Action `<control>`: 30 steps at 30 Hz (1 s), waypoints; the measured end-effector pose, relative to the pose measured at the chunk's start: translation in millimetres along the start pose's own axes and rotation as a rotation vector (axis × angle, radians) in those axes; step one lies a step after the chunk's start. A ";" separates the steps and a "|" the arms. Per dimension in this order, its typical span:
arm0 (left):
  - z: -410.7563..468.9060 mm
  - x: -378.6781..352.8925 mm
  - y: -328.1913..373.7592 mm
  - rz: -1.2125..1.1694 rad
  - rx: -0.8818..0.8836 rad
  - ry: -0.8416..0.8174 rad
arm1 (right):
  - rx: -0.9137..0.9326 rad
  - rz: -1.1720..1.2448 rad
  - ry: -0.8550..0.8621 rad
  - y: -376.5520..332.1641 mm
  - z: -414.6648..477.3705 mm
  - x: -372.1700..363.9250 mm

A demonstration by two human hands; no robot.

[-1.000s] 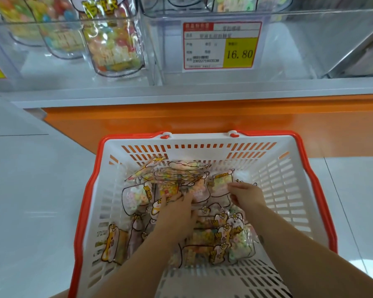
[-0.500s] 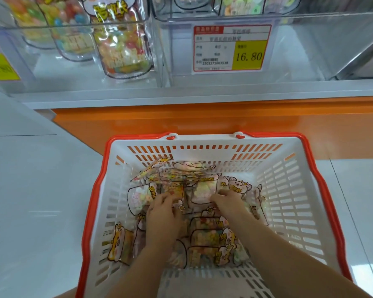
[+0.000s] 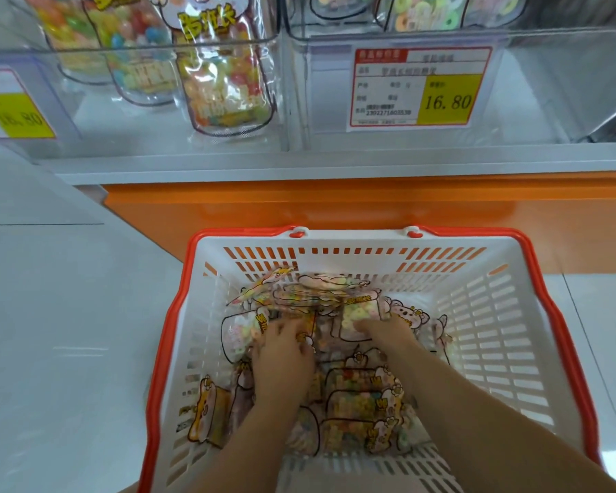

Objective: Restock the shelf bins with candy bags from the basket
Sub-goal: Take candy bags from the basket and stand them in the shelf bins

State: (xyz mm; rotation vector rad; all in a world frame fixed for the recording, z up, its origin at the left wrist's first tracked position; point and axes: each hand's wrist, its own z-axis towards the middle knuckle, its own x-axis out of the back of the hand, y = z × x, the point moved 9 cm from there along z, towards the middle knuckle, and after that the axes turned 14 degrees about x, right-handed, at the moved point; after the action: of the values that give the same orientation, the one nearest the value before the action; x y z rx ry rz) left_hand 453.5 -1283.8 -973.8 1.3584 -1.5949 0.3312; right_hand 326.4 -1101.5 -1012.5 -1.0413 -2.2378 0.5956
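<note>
Both have moved in: your left hand (image 3: 281, 354) lies spread on the clear cartoon-printed candy bags (image 3: 352, 403) toward 12 o'clock in the white orange-rimmed plastic basket (image 3: 495, 332); your right hand (image 3: 388, 332) is beside it, grip unclear. Pickup seems next.

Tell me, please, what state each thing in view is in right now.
White plastic basket with orange rim: on the floor, partly filled.
Clear candy bags: piled loosely in the basket.
Left hand: down among the bags, grip unclear.
Right hand: down among the bags, grip unclear.
Clear left shelf bin: holds upright bags of coloured candy.
Clear right shelf bin: ring-candy bags at its back.
</note>
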 end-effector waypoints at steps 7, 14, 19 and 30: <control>25.8 37.1 81.1 0.191 -0.301 0.146 | -0.069 0.559 0.066 23.5 -21.2 34.0; 16.3 23.8 107.1 0.447 -0.563 0.188 | -0.012 0.734 0.007 28.6 -33.9 45.3; -54.5 11.3 94.1 0.428 -0.770 -0.040 | 0.015 0.895 -0.088 22.9 -57.8 55.6; -119.0 -9.4 51.4 0.319 -0.530 -0.358 | 0.010 0.728 -0.001 48.4 -102.3 70.3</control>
State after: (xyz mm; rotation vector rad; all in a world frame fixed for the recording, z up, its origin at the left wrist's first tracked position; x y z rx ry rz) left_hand 466.2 -1174.5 -904.5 0.7820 -2.0197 -0.1576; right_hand 384.6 -1002.3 -945.2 -1.8576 -1.8071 0.8925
